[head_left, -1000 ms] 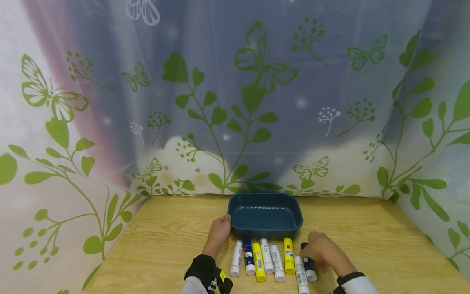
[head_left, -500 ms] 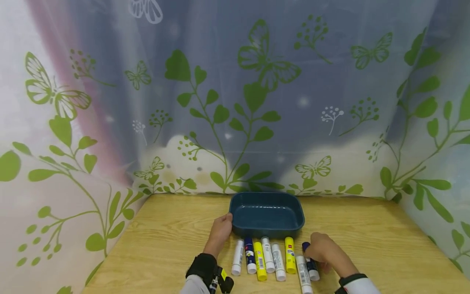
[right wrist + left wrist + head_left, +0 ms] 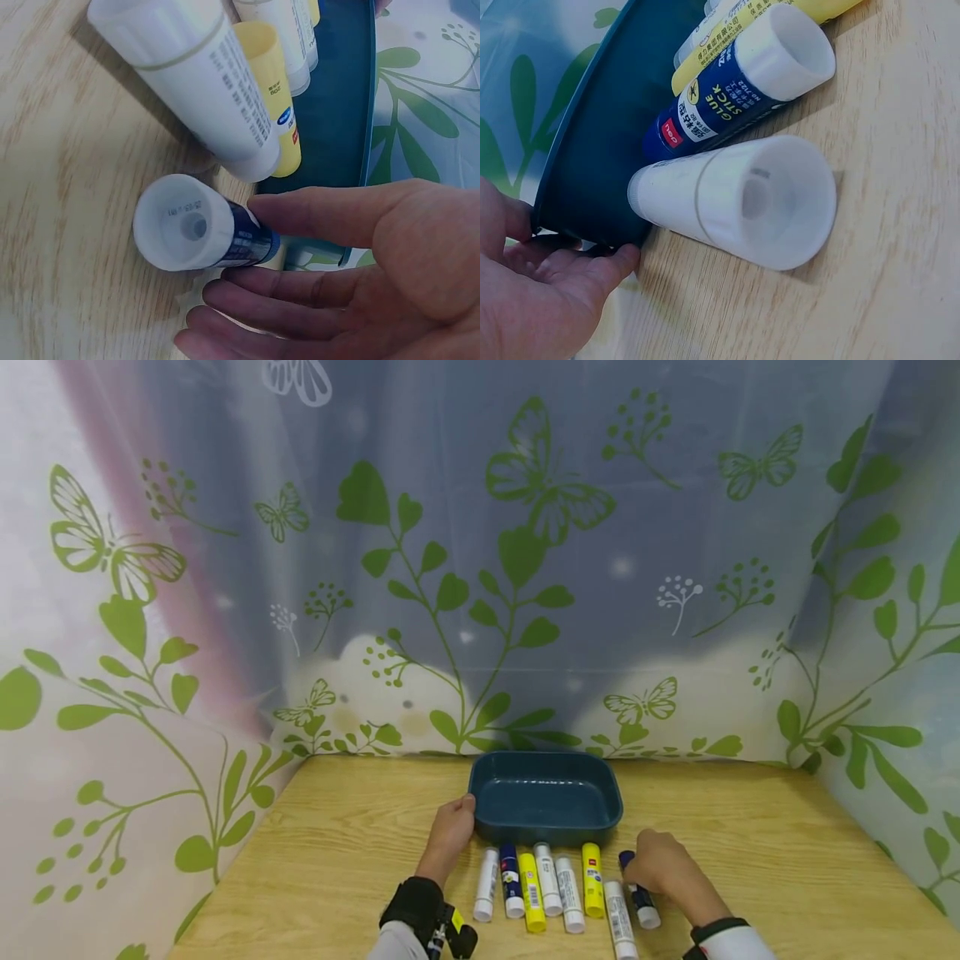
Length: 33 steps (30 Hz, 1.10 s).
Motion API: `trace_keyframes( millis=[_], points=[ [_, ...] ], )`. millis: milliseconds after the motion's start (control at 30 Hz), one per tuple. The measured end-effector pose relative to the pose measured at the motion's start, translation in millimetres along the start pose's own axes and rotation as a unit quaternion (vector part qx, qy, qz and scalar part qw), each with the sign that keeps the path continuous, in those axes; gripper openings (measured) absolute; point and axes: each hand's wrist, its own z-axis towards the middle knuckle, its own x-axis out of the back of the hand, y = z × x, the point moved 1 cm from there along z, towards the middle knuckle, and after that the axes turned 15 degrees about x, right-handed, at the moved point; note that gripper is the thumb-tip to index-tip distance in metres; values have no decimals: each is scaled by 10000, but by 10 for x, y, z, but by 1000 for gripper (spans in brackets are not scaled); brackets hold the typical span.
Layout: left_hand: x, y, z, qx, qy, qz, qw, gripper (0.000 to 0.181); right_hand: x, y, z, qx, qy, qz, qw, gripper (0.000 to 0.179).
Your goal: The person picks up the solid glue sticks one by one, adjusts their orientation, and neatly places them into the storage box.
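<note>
A blue glue stick [image 3: 727, 90] in the left wrist view reads "GLUE STICK" in white on its label, with a small red "deli" logo; other print on the sticks is too small to read. Eight glue sticks lie in a row on the counter [image 3: 750, 852], just in front of a dark teal tray [image 3: 545, 797].

The right hand [image 3: 663, 872] pinches the rightmost stick, a dark blue tube [image 3: 202, 229] with a white cap, between thumb and fingers [image 3: 255, 300]; the tube lies on the wood near the tray's right corner, beside a white stick [image 3: 202, 82] and a yellow one [image 3: 277, 112]. The left hand [image 3: 448, 835] grips the tray's left rim, fingers curled over the edge, next to a white stick [image 3: 735, 199] that touches the tray wall.

The counter is pale wood with visible grain. Behind it hangs a translucent curtain [image 3: 480, 568] printed with green leaves and butterflies.
</note>
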Motion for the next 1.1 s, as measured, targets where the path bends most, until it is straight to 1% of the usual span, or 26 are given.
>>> trace_keyframes(
  millis=[100,367,567,733,867,1100],
  points=[
    [2,2,-2,-6,7,15,10000,47,1,5,-10,4,38,-48,10000,38],
    [7,-2,-28,67,2,12,10000,48,-10,5,-13,6,204,-168,9997,33],
    [4,-3,-26,48,124,41,9999,46,-9,16,1,-50,201,-204,9996,34],
    [7,-7,-9,42,100,52,9999,47,1,9,19,-96,185,-137,9997,39],
    [8,-15,1,72,49,81,9999,47,-11,31,10,-23,213,-131,9997,43],
    [7,-3,0,60,99,94,9999,47,-7,6,0,-52,265,13,9996,34]
  ],
)
